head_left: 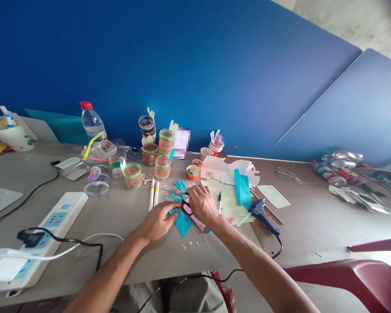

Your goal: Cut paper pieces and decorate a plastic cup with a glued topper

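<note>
Near the middle of the table my two hands nearly meet. My right hand (202, 203), its fingers curled, grips black-handled scissors (186, 208); one handle loop shows at its left side, and the blades are mostly hidden. From the left, my left hand (160, 218) has its thumb and index finger closed at the edge of a blue paper piece (184, 225), the index fingertip close to the scissors loop. A pink paper strip (199, 222) lies under my right hand. Blue paper cuttings (180, 185) are scattered just beyond, and small white scraps (190, 243) lie nearer to me.
A blue glue gun (263, 215) and a pen (219, 202) lie to the right, beside pale paper sheets (226, 191). Two white markers (154, 193) are left of centre. Twine-wrapped jars (133, 176) stand behind. A power strip (57, 226) with cables occupies the left.
</note>
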`<action>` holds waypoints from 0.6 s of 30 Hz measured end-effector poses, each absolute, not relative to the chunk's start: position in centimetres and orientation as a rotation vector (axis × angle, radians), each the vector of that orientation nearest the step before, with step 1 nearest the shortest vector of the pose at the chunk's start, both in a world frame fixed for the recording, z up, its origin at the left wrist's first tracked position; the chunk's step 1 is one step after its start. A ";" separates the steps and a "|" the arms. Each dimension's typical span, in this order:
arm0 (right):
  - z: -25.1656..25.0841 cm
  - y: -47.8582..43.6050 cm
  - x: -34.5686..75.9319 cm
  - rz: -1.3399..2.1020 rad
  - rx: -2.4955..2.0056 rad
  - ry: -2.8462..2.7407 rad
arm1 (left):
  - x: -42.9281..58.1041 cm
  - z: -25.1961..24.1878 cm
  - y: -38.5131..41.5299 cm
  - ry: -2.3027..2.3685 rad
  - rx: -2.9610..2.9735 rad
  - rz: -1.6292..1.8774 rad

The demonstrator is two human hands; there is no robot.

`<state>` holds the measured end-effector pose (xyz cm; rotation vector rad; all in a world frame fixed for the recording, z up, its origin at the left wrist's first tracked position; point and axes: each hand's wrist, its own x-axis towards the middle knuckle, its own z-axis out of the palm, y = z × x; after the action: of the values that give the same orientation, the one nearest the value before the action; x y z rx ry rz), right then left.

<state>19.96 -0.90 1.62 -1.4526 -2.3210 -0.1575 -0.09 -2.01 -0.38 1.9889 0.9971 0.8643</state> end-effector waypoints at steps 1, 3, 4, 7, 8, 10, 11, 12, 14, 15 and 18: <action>1.7 -1.2 20.0 -0.149 -1.427 -2.241 | -0.1 0.0 -2.0 0.969 1.860 0.885; 1.9 -2.1 19.5 -0.102 -1.369 -2.089 | -0.2 0.5 -2.0 0.891 1.609 0.941; 1.9 -2.5 19.1 -0.063 -1.338 -2.029 | -0.3 0.6 -1.9 0.849 1.508 0.968; 2.2 -4.0 17.1 0.090 -1.229 -1.986 | -0.4 0.4 -1.6 0.777 1.358 0.978; 2.3 -4.4 16.5 0.134 -1.182 -2.026 | -0.4 0.2 -1.4 0.782 1.340 0.954; 2.7 -4.9 16.1 0.187 -1.130 -2.040 | -0.5 -0.3 -1.2 0.826 1.312 0.926; 3.0 -4.8 16.4 0.203 -1.123 -2.009 | -0.6 -0.4 -1.2 0.852 1.297 0.938; 3.2 -4.4 17.2 0.216 -1.139 -1.952 | -0.6 -0.4 -1.1 0.872 1.279 0.964; 3.7 -2.7 19.6 0.194 -1.231 -1.853 | -0.7 -0.2 -1.1 0.886 1.245 1.020; 3.9 -1.4 21.2 0.185 -1.353 -1.826 | -0.8 0.0 -1.1 0.887 1.235 1.032; 4.3 3.7 26.0 0.144 -1.901 -1.771 | -0.7 0.5 -1.3 0.893 1.257 1.001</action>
<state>26.04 3.71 4.32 -1.9007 -1.7709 0.1439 -0.72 -1.29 0.49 1.2574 0.8928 1.0013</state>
